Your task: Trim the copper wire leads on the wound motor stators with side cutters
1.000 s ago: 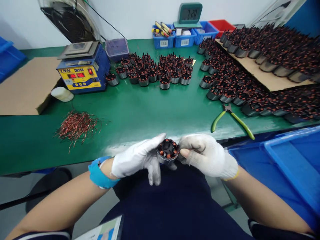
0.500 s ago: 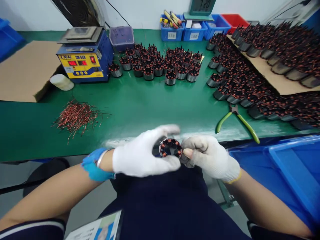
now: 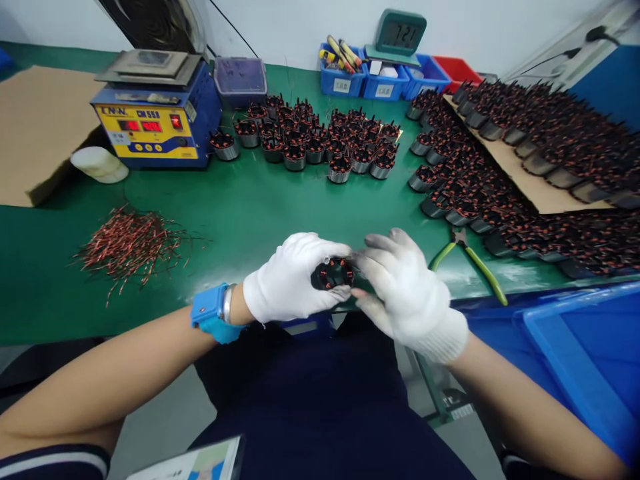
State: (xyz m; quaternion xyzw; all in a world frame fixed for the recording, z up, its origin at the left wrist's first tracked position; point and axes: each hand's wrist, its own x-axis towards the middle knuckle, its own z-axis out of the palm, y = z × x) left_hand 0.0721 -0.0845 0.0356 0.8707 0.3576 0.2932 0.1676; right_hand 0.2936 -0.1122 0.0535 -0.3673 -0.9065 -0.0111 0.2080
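Observation:
In my white-gloved left hand is a motor stator, a dark ring with copper windings, gripped between thumb and fingers over the bench's front edge. My right hand, gloved too, is at the stator's right side with thumb and fingers apart. Its fingertips reach the ring's edge; whether they touch it I cannot tell. Green-handled side cutters lie with handles spread, just beyond my right hand. A heap of cut copper wire pieces lies on the left.
Several stators stand in a group mid-bench. Many more fill the right side, some on a cardboard sheet. At the back are a blue and yellow CM558 unit, blue bins and a clock. A blue crate sits front right.
My right hand has gone from a pinch at the stator's edge to spread fingers. Both hands have risen slightly over the bench edge, and the stator has turned in my left hand.

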